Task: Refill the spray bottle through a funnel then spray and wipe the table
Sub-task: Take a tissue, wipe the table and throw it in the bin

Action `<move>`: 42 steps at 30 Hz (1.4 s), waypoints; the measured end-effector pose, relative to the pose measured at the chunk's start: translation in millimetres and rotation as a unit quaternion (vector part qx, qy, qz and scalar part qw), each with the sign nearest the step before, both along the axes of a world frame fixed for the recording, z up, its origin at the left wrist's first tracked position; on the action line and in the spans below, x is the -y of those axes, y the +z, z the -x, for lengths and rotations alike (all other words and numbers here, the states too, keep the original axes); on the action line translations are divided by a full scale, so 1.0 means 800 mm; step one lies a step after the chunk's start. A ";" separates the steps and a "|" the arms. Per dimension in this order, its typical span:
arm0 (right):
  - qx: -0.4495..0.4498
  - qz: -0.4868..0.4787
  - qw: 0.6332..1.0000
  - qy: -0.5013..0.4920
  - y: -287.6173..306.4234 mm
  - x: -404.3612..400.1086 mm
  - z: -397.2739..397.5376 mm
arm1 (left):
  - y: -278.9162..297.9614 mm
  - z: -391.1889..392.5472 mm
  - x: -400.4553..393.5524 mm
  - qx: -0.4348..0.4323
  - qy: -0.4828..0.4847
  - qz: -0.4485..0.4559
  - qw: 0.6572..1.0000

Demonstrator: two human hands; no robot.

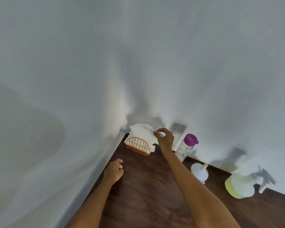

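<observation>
White paper napkins point(142, 134) stand in a gold wire holder point(138, 146) at the far corner of the dark wooden table point(146, 195). My right hand point(165, 139) pinches the edge of a napkin between thumb and fingers. My left hand point(114, 170) rests loosely curled on the table near its left edge and holds nothing. The spray bottle point(242, 181), white with yellow liquid, stands at the right by the wall. A white funnel point(199, 171) lies on its side between it and a clear water bottle point(185, 149) with a purple lid.
White walls meet at the corner behind the napkin holder and close in the table on the left and at the back. Bare wood lies between my two arms and toward the near edge.
</observation>
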State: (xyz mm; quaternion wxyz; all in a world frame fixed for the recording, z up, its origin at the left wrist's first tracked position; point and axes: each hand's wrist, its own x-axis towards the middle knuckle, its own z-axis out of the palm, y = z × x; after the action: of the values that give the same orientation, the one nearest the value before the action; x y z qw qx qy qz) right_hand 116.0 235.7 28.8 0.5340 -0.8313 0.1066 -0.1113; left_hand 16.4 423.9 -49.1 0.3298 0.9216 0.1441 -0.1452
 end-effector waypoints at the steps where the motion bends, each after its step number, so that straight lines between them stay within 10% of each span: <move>1: 0.002 0.020 1.000 0.000 0.002 0.001 -0.002 | 0.004 -0.001 0.002 0.005 -0.001 0.002 1.000; 7: 0.043 0.001 0.999 0.008 0.021 0.002 -0.006 | 0.020 -0.008 0.005 0.036 0.004 0.019 0.999; 14: -0.064 -0.245 0.967 -0.002 0.042 0.007 -0.008 | 0.030 -0.012 0.016 0.050 0.085 0.150 0.984; 20: -0.170 -0.278 0.936 0.131 0.038 0.018 0.058 | 0.064 0.005 0.054 -0.005 0.212 0.488 0.847; 29: -0.236 -0.276 0.910 0.202 0.033 0.097 0.205 | 0.081 0.114 0.124 -0.065 0.195 0.613 0.763; 42: -0.194 -0.147 0.963 0.116 0.009 0.193 0.331 | 0.084 0.246 0.196 -0.040 0.233 0.529 0.815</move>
State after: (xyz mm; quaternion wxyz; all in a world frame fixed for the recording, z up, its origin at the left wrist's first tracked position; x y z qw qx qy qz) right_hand -148.8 81.7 36.4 0.6287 -0.7560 0.1258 0.1317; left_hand -180.8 266.8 18.3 0.7844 0.5374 0.2684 -0.1543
